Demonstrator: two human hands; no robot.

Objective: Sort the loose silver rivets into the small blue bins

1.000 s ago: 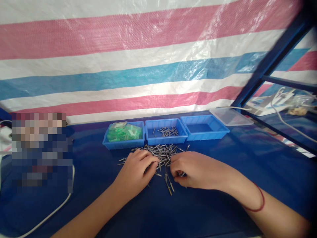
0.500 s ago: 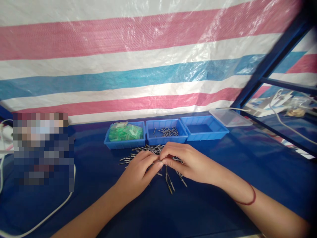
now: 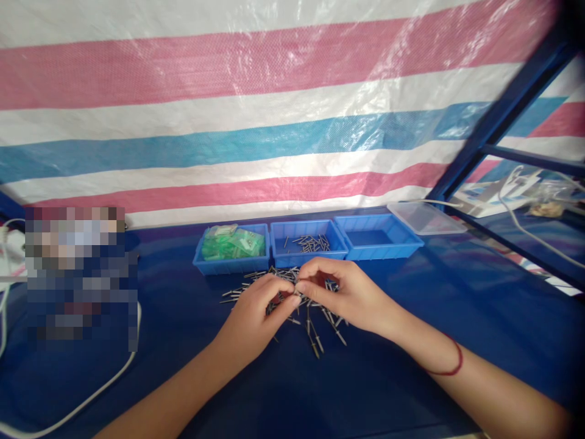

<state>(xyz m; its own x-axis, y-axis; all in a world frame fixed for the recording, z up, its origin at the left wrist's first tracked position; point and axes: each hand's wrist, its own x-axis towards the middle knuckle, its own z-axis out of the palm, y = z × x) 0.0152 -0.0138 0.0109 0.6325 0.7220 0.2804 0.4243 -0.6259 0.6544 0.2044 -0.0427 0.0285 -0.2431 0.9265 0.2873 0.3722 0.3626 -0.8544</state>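
A heap of small metal pins (image 3: pixel 315 317) lies on the blue table (image 3: pixel 393 341) in front of three blue trays. My left hand (image 3: pixel 256 314) and my right hand (image 3: pixel 345 292) meet above the heap, fingertips pinched together on something small that I cannot make out, perhaps a pin. Green parts fill the left tray (image 3: pixel 231 249). The middle tray (image 3: pixel 307 245) holds some pins. Nothing shows in the right tray (image 3: pixel 377 236). A red cord circles my right wrist.
A clear plastic lid (image 3: pixel 425 218) lies behind the right tray. A white cable (image 3: pixel 91 396) runs across the table's left front. A striped tarp hangs behind. A blue frame bar (image 3: pixel 498 116) slants at the right, with cables and bags beyond it.
My right hand has lifted off the table and come left and up to meet my left hand, which also rose slightly; both now pinch together above the pins.
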